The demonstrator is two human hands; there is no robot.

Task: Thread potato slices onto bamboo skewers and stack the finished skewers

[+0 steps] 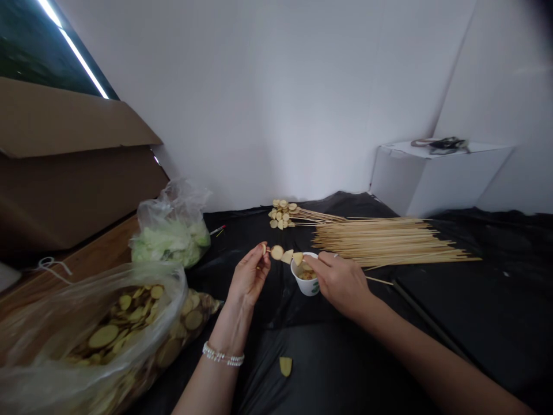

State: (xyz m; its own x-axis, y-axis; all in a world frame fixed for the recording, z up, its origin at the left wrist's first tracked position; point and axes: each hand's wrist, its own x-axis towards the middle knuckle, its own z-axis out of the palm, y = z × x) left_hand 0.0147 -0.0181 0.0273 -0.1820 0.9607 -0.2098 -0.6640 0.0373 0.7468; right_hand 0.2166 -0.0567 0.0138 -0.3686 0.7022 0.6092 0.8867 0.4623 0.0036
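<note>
Left hand (250, 271): raised, fingertips pinching a pale slice (264, 249) at the skewer's tip
Right hand (343, 282): palm down, fingers closed around the skewer (380, 280)

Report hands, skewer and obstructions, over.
Left hand pinching potato slice at end of bamboo skewer. Right hand gripping skewer; three potato pieces between hands. Paper cup close by.

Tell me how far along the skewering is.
A small pile of loaded skewers by the wall looks done. One skewer is in progress: the right hand grips it, several slices threaded, while the left hand holds a slice at its tip. Much seems left: a wide spread of bare sticks and an open bag holding many slices.
</note>
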